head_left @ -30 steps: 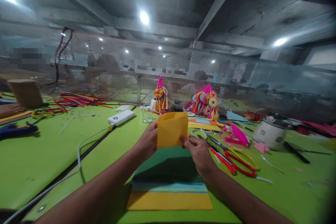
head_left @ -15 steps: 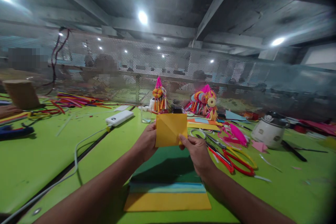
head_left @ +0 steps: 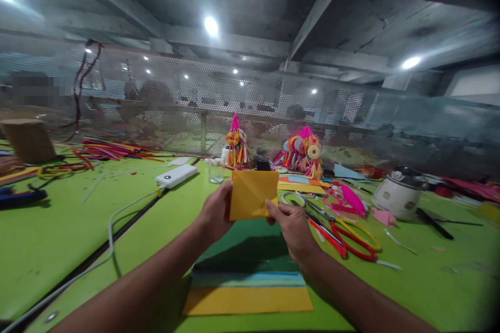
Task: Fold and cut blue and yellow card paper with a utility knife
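A folded yellow paper (head_left: 252, 193) with diagonal creases is held up above the green table (head_left: 78, 229). My left hand (head_left: 215, 212) grips its left edge, fingers closed behind it. Pinching the lower right corner is my right hand (head_left: 291, 226). Under my hands lies a stack of coloured sheets (head_left: 248, 276), green on top, blue and yellow edges showing toward me.
Red-handled scissors (head_left: 344, 237) lie right of my right hand. A white power bank (head_left: 175, 175) with a cable sits at left, a small glass (head_left: 215, 170) behind the paper. Tasselled paper ornaments (head_left: 300, 152) stand by the mesh screen. A white pot (head_left: 398, 195) is at right.
The paper, bulging open a second ago, is now flat with creases showing. Both hands have lowered it slightly.
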### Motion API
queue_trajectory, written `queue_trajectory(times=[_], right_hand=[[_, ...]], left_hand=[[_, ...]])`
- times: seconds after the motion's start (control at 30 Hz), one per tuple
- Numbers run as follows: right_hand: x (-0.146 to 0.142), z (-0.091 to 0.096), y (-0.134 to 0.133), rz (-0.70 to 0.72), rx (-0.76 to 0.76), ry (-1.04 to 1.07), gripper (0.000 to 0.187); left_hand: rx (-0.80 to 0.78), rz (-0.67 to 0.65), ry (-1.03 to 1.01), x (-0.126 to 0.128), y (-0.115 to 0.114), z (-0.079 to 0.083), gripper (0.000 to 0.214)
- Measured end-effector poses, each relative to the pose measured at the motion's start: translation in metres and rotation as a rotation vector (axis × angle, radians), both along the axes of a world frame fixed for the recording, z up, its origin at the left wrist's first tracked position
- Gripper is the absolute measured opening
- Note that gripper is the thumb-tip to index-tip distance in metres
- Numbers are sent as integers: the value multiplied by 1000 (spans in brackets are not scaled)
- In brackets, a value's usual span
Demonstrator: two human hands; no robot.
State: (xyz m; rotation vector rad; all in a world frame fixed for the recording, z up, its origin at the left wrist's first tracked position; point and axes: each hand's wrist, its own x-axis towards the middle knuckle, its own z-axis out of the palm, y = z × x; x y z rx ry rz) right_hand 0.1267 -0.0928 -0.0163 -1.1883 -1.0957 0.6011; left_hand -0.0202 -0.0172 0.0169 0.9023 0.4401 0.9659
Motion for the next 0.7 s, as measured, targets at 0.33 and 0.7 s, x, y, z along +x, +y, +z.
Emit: queue_trajectory(times=[0.33,0.7], right_hand=[[0,-2,0,-22,-10,-28,47],[2,-2,0,13,6,-28,46]], left_hand=[[75,-142,-63,-2,-3,3,51],[199,-76,86,-1,0,-4,45]])
